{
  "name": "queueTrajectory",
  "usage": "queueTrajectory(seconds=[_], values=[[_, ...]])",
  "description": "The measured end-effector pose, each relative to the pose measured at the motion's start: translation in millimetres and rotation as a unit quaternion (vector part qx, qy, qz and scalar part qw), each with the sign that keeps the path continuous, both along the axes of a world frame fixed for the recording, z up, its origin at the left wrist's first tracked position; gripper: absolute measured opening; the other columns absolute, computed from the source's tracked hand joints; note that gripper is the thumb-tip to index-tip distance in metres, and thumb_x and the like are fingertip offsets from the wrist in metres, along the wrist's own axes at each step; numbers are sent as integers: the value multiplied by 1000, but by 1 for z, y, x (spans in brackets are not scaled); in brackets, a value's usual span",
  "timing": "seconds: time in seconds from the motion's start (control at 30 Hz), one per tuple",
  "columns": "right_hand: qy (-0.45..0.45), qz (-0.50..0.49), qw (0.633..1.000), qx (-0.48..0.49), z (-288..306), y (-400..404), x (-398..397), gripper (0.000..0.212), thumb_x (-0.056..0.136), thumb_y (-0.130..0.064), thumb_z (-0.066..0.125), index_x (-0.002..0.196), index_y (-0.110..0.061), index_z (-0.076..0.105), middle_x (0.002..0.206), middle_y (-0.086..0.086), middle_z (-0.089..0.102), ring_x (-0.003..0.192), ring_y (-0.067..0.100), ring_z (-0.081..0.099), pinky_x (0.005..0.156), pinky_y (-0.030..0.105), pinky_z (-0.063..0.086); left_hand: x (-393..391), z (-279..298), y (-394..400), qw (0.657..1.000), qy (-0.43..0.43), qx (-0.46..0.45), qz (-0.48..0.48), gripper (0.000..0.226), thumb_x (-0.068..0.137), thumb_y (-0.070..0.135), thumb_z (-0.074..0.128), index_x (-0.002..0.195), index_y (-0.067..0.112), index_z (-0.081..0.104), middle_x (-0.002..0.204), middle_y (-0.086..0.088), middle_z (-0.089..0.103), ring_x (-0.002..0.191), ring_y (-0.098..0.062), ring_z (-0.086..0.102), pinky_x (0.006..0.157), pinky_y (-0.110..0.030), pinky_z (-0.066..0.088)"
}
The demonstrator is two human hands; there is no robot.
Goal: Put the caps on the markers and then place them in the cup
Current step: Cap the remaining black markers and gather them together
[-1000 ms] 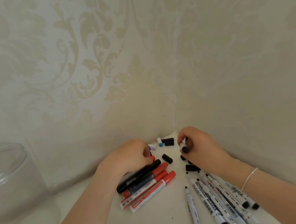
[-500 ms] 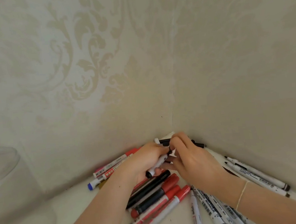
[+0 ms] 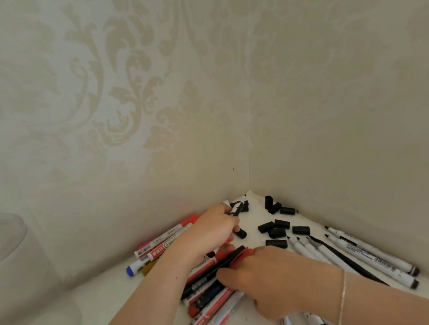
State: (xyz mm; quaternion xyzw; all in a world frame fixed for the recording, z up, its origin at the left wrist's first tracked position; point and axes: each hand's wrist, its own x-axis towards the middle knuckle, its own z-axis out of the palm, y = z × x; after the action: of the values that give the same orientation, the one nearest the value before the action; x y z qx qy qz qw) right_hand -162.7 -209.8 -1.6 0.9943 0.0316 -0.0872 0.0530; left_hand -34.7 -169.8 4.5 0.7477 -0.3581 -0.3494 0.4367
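My left hand (image 3: 210, 231) grips a white marker (image 3: 235, 209) with a black cap, close to the corner of the walls. My right hand (image 3: 271, 280) lies lower, on a pile of red and black markers (image 3: 211, 295). Its thumb and fingers close round a black marker (image 3: 207, 277) with a red one beside it. Several loose black caps (image 3: 276, 231) lie to the right of my left hand. A row of uncapped white markers (image 3: 363, 255) fans out along the right wall. The clear cup (image 3: 4, 263) stands at the far left, apart from both hands.
More markers (image 3: 163, 240) lie against the left wall, one with a blue cap (image 3: 131, 270). Two wallpapered walls meet in a corner (image 3: 250, 185) right behind the caps. The white tabletop (image 3: 111, 300) shows between the cup and the pile.
My hands have come apart. The right hand has dropped from the left hand's marker down onto the red and black pile. The left hand still holds its marker near the corner.
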Motion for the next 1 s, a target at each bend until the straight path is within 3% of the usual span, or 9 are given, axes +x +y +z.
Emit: queueTrajectory(seconds=[0.2,0.33,0.5,0.57,0.67,0.73,0.87,1.0], values=[[17,-23,999,15,3,-2,0,32,84,-4,54,110,-14,39,85,5,44,59,17,36,50,25,26,4,-3,2,1000,16,0,-13,32,98,13,44,130,13,45,86,-7,60,58,-13,52,49,-24,48],[30,-51,998,26,2,-11,-3,28,83,-4,50,105,-16,38,90,8,51,63,23,44,49,26,27,4,-1,4,999,32,11,-37,34,99,16,45,132,16,42,83,-8,61,58,-11,55,57,-28,57],[32,-45,998,35,1,-16,-4,29,81,-4,51,106,-15,42,87,6,49,66,26,47,49,26,28,2,1,5,999,35,8,-40,35,100,15,44,134,17,39,81,-8,61,56,-11,57,55,-26,56],[33,-52,996,58,5,-17,-3,26,81,-9,53,103,-18,44,83,3,51,67,24,50,50,27,35,3,5,6,999,35,-7,-30,32,100,14,43,131,17,41,81,-8,60,56,-12,57,56,-28,57],[-45,-122,985,116,8,-29,4,9,81,-20,54,86,-22,47,77,-4,55,70,19,55,59,31,45,8,10,4,999,7,-43,7,21,100,13,42,121,17,44,81,-7,60,56,-12,55,54,-29,54],[-126,-199,964,123,4,-49,13,4,83,-20,53,88,-19,53,86,-3,56,80,19,55,66,30,44,14,11,2,997,-26,-66,39,18,99,13,43,114,22,44,83,-6,61,55,-12,50,47,-26,47],[-143,-317,926,149,-17,-80,35,33,91,-32,55,121,-17,58,116,1,60,108,19,55,94,33,44,19,9,2,993,-46,-89,65,15,99,18,43,113,24,45,82,-7,60,49,-12,36,42,-24,29],[-142,-348,913,157,-32,-82,53,34,92,-40,54,108,-13,66,108,2,66,102,19,58,96,36,40,18,10,4,987,-114,-104,43,23,102,32,36,116,24,53,69,3,51,45,-7,36,41,-20,29]])
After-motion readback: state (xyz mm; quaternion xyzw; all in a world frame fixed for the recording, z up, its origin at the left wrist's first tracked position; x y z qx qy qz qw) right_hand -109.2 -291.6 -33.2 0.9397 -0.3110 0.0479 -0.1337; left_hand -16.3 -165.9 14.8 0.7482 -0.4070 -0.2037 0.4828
